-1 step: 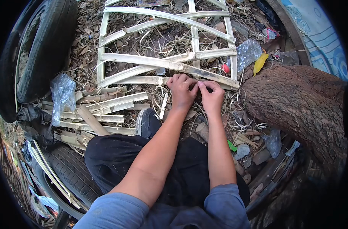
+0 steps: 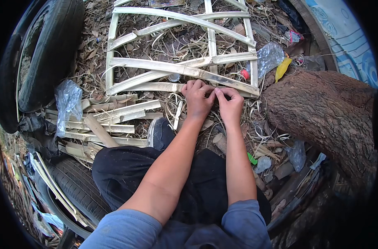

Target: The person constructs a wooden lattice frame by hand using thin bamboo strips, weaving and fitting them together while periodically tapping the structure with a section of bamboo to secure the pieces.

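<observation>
Head view: left hand [image 2: 198, 98] grips the near edge of a pale split-bamboo lattice [image 2: 160, 65] on littered ground [image 2: 94, 31]; right hand [image 2: 230, 104] pinches beside it, its hold hidden. Crumpled clear plastic bag [image 2: 270, 58] and rough brown trunk [image 2: 317, 108] flank its right.

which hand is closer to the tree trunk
Right. The right hand is at the near edge of the wooden frame, left of the tree trunk and apart from it; the left hand is farther left along that edge.
</observation>
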A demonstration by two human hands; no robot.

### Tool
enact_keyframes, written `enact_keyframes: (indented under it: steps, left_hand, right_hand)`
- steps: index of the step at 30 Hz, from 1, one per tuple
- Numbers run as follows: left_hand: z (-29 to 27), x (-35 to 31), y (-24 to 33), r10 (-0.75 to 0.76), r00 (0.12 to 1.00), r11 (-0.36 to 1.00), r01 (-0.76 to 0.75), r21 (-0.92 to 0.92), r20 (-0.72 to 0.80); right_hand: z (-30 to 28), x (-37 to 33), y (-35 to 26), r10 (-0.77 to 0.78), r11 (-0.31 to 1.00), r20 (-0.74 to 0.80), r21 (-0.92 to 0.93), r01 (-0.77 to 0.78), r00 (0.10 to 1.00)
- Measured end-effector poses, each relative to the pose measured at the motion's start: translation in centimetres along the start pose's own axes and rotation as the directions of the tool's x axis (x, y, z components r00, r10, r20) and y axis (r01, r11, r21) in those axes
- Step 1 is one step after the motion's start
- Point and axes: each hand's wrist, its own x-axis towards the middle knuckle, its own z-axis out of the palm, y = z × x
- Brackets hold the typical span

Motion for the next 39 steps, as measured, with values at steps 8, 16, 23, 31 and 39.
enact_keyframes:
  steps: [8, 16, 23, 31, 39]
  left_hand:
    - [0.1, 0.1, -0.2, -0.030, 0.999, 0.999, 0.030, 0.016, 0.016]
    - [0.2, 0.0, 0.0, -0.037, 0.999, 0.999, 0.037, 0.017, 0.014]
    - [0.1, -0.1, -0.2, -0.019, 1.000, 1.000, 0.019, -0.014, -0.007]
    - [0.3, -0.2, -0.5, 0.024, 0.999, 1.000, -0.024, 0.007, 0.027]
    - [0.7, -0.2, -0.8, -0.004, 0.997, 0.999, 0.001, 0.035, 0.075]
  right_hand:
    - [0.2, 0.2, -0.7, 0.096, 0.995, -0.012, 0.041, -0.095, 0.995]
    - [-0.1, 0.2, -0.3, 0.107, 0.994, 0.006, 0.012, -0.107, 0.994]
    - [-0.6, 0.5, -0.7, 0.148, 0.989, 0.043, 0.025, -0.149, 0.988]
    - [-0.2, 0.4, -0.9, 0.156, 0.988, 0.057, -0.021, -0.155, 0.986]
    - [-7.6, -1.6, -6.0, -0.014, 0.973, 0.172, -0.226, 0.053, 0.985]
